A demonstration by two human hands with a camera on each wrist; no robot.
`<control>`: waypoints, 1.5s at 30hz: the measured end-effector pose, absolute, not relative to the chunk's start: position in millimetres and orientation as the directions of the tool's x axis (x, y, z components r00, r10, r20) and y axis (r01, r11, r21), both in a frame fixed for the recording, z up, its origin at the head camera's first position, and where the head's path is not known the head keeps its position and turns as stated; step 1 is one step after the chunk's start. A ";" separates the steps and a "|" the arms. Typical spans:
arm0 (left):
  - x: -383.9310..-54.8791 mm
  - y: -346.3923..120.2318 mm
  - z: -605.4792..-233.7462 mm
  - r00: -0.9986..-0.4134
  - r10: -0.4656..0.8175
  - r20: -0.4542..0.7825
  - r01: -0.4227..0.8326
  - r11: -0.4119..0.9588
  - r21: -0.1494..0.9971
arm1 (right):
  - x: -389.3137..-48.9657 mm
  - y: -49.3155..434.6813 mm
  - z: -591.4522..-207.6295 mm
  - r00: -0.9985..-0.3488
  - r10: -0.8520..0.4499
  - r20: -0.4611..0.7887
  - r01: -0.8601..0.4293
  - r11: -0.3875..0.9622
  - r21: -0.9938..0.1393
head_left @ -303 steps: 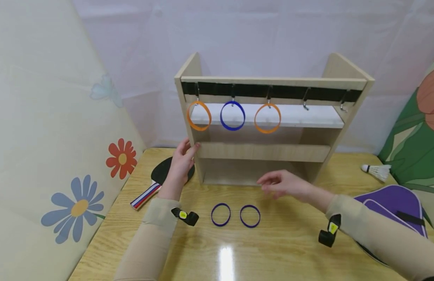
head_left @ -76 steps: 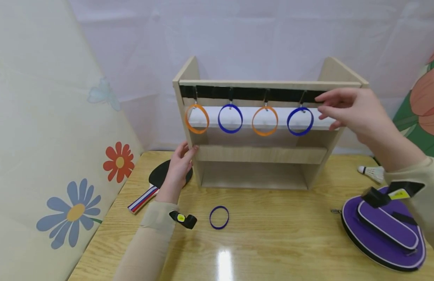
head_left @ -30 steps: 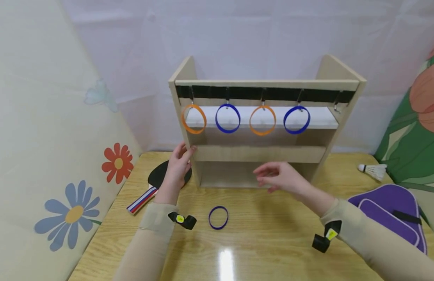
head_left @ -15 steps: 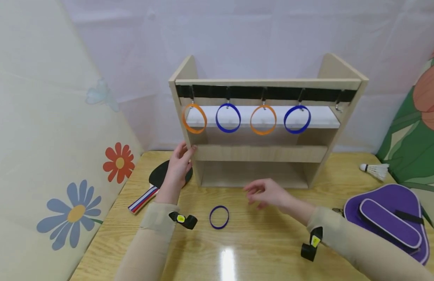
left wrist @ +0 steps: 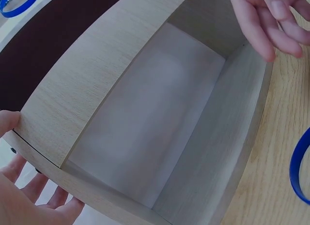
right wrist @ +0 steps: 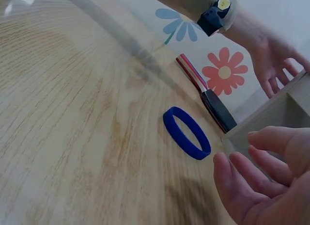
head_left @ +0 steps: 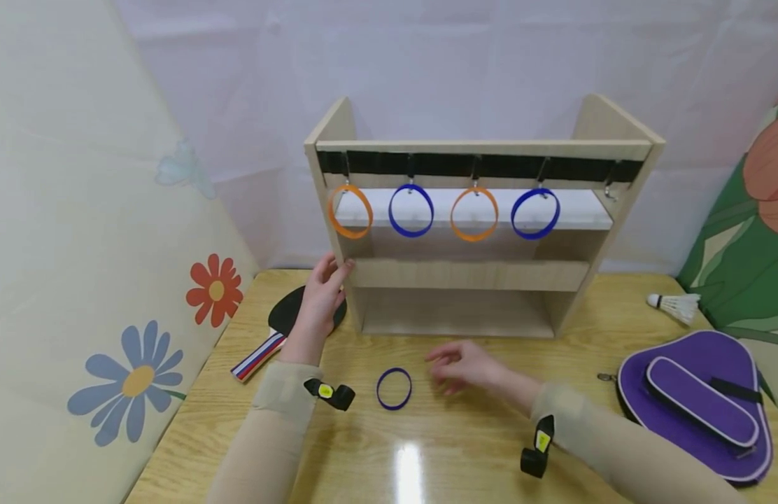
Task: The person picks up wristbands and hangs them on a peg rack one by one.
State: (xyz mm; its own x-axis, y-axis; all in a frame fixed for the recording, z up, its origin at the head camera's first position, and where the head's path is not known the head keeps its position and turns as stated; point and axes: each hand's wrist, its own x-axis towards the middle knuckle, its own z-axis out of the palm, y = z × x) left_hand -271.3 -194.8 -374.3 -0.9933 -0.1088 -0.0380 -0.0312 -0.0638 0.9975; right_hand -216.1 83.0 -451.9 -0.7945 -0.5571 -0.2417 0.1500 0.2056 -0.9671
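My left hand [head_left: 320,297] grips the left side panel of a small wooden shelf [head_left: 471,275], its thumb on the front edge; in the left wrist view the fingers [left wrist: 34,188] lie along the panel's outer face. A blue silicone wristband [head_left: 394,388] stays on the table in front of the shelf. Just right of this band hovers my right hand [head_left: 467,367], fingers loosely bent and holding nothing. The right wrist view has the band [right wrist: 186,133] beyond the fingertips, apart from them. From the shelf's hooks hang orange bands [head_left: 350,234] and blue bands [head_left: 411,234], alternating; the rightmost hook [head_left: 609,192] is bare.
Left of the shelf lies a table tennis paddle [head_left: 286,313], partly behind my left arm. A purple paddle case [head_left: 691,448] sits at the right, with a shuttlecock [head_left: 675,306] beyond it. Cloth backdrops stand behind and beside the wooden table [head_left: 338,455].
Over ten seconds, one blue band has gone from the table to the fourth hook. My right hand has since come down and leftward toward the remaining table band. The left hand holds its place.
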 end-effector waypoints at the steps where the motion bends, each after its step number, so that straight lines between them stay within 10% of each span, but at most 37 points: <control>1: -271.6 -194.8 -374.6 -0.993 -0.108 -0.040 -0.033 -0.063 0.997 | -215.6 81.5 -453.6 -0.792 -0.555 -0.255 0.166 0.206 -0.964; 45: -270.4 -194.0 -374.1 -0.993 -0.108 -0.039 -0.032 -0.067 0.997 | -216.2 32.8 -478.8 -0.861 -0.376 -0.344 0.244 0.288 -0.926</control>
